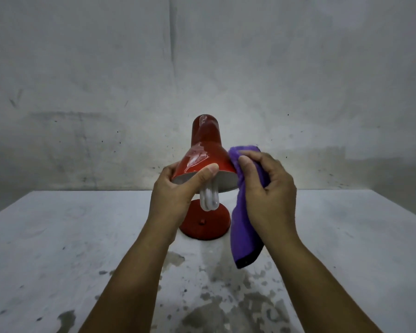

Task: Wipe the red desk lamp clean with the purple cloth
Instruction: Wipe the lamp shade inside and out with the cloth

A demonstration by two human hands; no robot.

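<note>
Your left hand [175, 191], centre-left of frame, grips the rim of the red desk lamp's [203, 155] shade, thumb laid across the open mouth just above the white bulb [210, 199]. The lamp sits mid-frame, round base [205, 224] on the worn grey table [58, 248], shade tilted toward you. Just right of it, your right hand [267, 188] clutches the purple cloth [244, 227], pressing its top against the shade's right side; the rest hangs down beside the base.

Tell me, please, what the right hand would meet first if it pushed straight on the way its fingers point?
Probably the red lamp shade. The right hand grips the purple cloth, fingers pointing left at the shade's right side, so the cloth would press there first; depth is uncertain.
</note>
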